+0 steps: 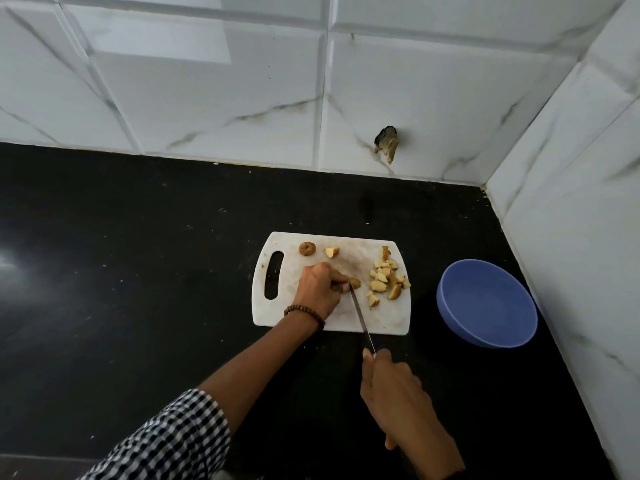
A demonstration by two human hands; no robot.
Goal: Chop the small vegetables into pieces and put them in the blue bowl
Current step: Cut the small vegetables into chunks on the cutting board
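Nearest me, my right hand (394, 386) is wrapped around the handle of the knife (360, 315). The blade runs away and left onto the white cutting board (388, 322), with its tip against a small potato (354, 283). My left hand (318, 289) pinches that potato from its left side with the fingertips, steadying it near the middle of the board. Just right of it lies a pile of cut potato pieces (386, 277), all on the board. Further right, on the black countertop (138, 271), the blue bowl (485, 306) sits empty. Along the board's far edge wait one whole potato (307, 249) and a cut chunk (331, 252). I judge the chopping well past halfway, with two or three pieces left to cut. Moving the pieces into the bowl has not begun.
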